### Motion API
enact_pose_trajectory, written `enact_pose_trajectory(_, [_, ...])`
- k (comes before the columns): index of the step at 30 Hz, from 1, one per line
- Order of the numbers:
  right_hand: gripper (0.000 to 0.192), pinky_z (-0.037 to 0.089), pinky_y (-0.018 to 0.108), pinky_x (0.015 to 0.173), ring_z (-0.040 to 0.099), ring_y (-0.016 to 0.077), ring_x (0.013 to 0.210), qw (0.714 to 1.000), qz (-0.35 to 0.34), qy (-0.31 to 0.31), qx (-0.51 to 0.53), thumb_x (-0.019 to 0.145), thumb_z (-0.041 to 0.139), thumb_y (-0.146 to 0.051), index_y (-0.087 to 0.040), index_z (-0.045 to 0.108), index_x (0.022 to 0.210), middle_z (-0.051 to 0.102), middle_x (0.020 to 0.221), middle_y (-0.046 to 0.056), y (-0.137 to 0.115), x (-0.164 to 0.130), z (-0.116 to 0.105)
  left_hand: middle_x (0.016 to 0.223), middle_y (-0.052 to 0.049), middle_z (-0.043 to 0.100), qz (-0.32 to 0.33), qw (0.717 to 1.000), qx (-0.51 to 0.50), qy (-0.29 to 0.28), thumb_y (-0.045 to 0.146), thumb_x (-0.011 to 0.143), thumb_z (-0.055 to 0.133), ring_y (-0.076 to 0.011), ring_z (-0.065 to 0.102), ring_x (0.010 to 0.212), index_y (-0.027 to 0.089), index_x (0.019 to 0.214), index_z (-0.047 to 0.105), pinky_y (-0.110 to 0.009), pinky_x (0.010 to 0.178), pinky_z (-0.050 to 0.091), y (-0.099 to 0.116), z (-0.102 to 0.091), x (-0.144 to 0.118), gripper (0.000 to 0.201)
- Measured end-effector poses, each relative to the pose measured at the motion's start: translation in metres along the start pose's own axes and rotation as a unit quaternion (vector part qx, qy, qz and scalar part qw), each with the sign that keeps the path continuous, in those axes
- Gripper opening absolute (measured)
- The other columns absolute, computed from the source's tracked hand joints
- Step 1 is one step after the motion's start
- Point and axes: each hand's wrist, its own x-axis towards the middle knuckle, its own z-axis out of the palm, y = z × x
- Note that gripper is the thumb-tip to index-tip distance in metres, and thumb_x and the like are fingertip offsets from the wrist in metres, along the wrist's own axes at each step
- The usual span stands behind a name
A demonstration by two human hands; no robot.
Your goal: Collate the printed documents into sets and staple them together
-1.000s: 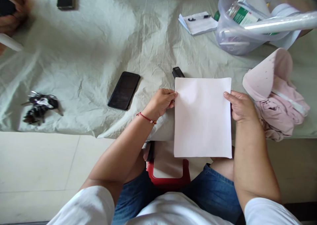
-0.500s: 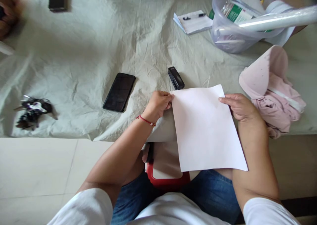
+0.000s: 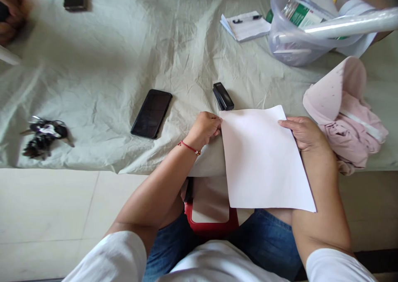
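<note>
A blank white sheet of paper (image 3: 264,157) hangs over the near edge of the cloth-covered table (image 3: 124,58), tilted a little. My left hand (image 3: 205,128) pinches its top left corner, a red string bracelet on the wrist. My right hand (image 3: 303,133) grips the top right corner. A black stapler (image 3: 223,96) lies on the cloth just beyond the sheet's top edge, nearest my left hand.
A black phone (image 3: 151,113) lies left of the stapler, a bunch of keys (image 3: 43,135) further left. A pink cloth and paper cone (image 3: 345,108) sit right; behind them a clear plastic tub (image 3: 298,37), a notepad with pen (image 3: 245,25). Another person's hand (image 3: 9,17) is far left.
The sheet tilted from square to slanted, its lower edge swinging right, and dropped lower so the stapler shows fully. Both hands kept their hold on the top corners.
</note>
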Motion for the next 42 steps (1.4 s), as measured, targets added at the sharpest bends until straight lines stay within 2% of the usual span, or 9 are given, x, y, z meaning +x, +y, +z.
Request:
enact_pose_trajectory(7, [0.020, 0.060, 0.030, 0.057, 0.071, 0.0190, 0.061, 1.000, 0.021, -0.007, -0.013, 0.068, 0.094, -0.025, -0.019, 0.080, 0.079, 0.081, 0.077, 0.007, -0.006, -0.006, -0.001, 0.054, 0.003, 0.042, 0.006, 0.999, 0.042, -0.016, -0.005, 0.089, 0.054, -0.0065, 0.037, 0.047, 0.019, 0.049, 0.043, -0.028, 0.056, 0.027, 0.001, 0.000, -0.001, 0.048])
enact_pose_trajectory(10, [0.017, 0.060, 0.029, 0.057, 0.071, 0.0184, 0.061, 0.999, 0.029, -0.002, -0.016, 0.069, 0.093, -0.022, -0.019, 0.080, 0.080, 0.081, 0.077, 0.006, -0.009, -0.008, -0.006, 0.059, 0.001, 0.053, 0.030, 0.998, 0.057, -0.014, 0.001, 0.093, 0.057, -0.0072, 0.037, 0.049, 0.018, 0.055, 0.053, -0.029, 0.055, 0.027, 0.001, -0.001, 0.000, 0.042])
enact_pose_trajectory(13, [0.015, 0.060, 0.030, 0.057, 0.071, 0.0190, 0.060, 0.998, 0.038, -0.013, -0.038, 0.072, 0.092, -0.023, -0.020, 0.081, 0.081, 0.081, 0.076, 0.006, -0.007, -0.007, -0.014, 0.076, -0.004, 0.074, 0.084, 0.992, 0.085, 0.040, 0.014, 0.099, 0.062, -0.0100, 0.042, 0.054, 0.019, 0.075, 0.065, -0.030, 0.056, 0.032, 0.002, -0.006, 0.006, 0.025])
enact_pose_trajectory(16, [0.017, 0.059, 0.030, 0.057, 0.072, 0.0193, 0.061, 0.997, 0.042, -0.033, -0.060, 0.073, 0.093, -0.026, -0.019, 0.080, 0.082, 0.082, 0.078, 0.007, -0.001, -0.005, -0.020, 0.082, -0.004, 0.078, 0.183, 0.962, 0.147, 0.136, 0.030, 0.103, 0.068, -0.0177, 0.062, 0.068, 0.021, 0.105, 0.069, -0.033, 0.070, 0.049, 0.004, -0.010, 0.019, 0.009])
enact_pose_trajectory(19, [0.021, 0.059, 0.028, 0.057, 0.072, 0.0187, 0.062, 0.996, 0.029, -0.058, -0.065, 0.073, 0.095, -0.029, -0.018, 0.081, 0.083, 0.082, 0.079, 0.007, 0.006, -0.003, -0.022, 0.084, -0.004, 0.074, 0.251, 0.927, 0.220, 0.170, 0.042, 0.105, 0.071, -0.0293, 0.076, 0.092, 0.023, 0.139, 0.063, -0.043, 0.093, 0.057, 0.005, -0.004, 0.030, 0.040])
enact_pose_trajectory(22, [0.025, 0.061, 0.028, 0.059, 0.073, 0.0189, 0.064, 0.995, 0.023, -0.073, -0.071, 0.071, 0.098, -0.034, -0.020, 0.079, 0.081, 0.082, 0.079, 0.006, 0.009, -0.004, -0.021, 0.100, -0.007, 0.077, 0.291, 0.910, 0.265, 0.131, 0.039, 0.102, 0.076, -0.0350, 0.077, 0.115, 0.028, 0.156, 0.056, -0.048, 0.108, 0.056, 0.006, 0.009, 0.036, 0.059])
enact_pose_trajectory(26, [0.028, 0.062, 0.029, 0.059, 0.073, 0.0188, 0.064, 0.994, 0.024, -0.083, -0.072, 0.070, 0.099, -0.038, -0.021, 0.078, 0.080, 0.082, 0.078, 0.005, 0.006, -0.008, -0.017, 0.118, -0.012, 0.077, 0.286, 0.894, 0.331, 0.097, 0.034, 0.102, 0.071, -0.0353, 0.074, 0.123, 0.023, 0.147, 0.068, -0.046, 0.111, 0.055, 0.011, 0.019, 0.035, 0.046])
enact_pose_trajectory(33, [0.030, 0.064, 0.031, 0.064, 0.075, 0.0210, 0.068, 0.993, 0.016, -0.109, -0.039, 0.069, 0.100, -0.038, -0.019, 0.081, 0.082, 0.082, 0.081, 0.006, 0.006, -0.013, -0.004, 0.081, -0.003, 0.068, 0.255, 0.895, 0.365, 0.032, 0.035, 0.093, 0.079, -0.0257, 0.069, 0.088, 0.024, 0.132, 0.079, -0.037, 0.089, 0.054, 0.020, -0.006, 0.015, 0.040])
enact_pose_trajectory(42, [0.023, 0.061, 0.030, 0.062, 0.073, 0.0209, 0.069, 0.990, 0.009, -0.122, -0.068, 0.077, 0.096, -0.034, -0.020, 0.078, 0.076, 0.077, 0.074, 0.003, 0.013, -0.008, 0.013, 0.073, 0.000, 0.060, 0.260, 0.899, 0.354, -0.001, 0.041, 0.092, 0.081, -0.0198, 0.058, 0.073, 0.026, 0.130, 0.082, -0.033, 0.073, 0.046, 0.014, -0.016, 0.007, 0.041])
